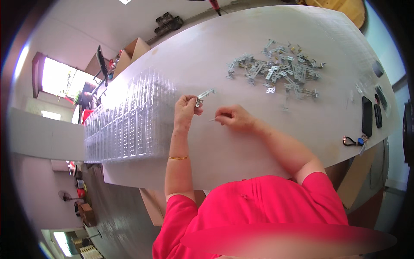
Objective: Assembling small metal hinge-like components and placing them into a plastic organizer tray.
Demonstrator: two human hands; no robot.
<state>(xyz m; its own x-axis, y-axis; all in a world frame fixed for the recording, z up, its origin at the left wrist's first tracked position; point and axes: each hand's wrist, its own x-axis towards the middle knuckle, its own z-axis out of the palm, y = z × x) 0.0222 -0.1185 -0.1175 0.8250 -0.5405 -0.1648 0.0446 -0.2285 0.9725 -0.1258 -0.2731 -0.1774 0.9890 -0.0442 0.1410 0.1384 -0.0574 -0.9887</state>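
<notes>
My left hand (186,110) is closed on a small metal bracket (207,93), holding it above the table with its long arm pointing up and to the right. Just to the right, my right hand (233,118) pinches a thin, light-coloured pin-like piece (212,120), too small to make out fully. The two hands are close together but apart. Farther off, a loose pile of similar metal brackets (282,69) lies on the white table (207,56). Left of my left hand stands a stack of clear plastic trays (129,125) with rows of slots.
Toward the right edge lie a black phone (367,116), a dark slim case (378,115), keys with a blue tag (360,141) and a roll of tape (377,68). Cardboard boxes (137,49) stand beyond the table's far left edge.
</notes>
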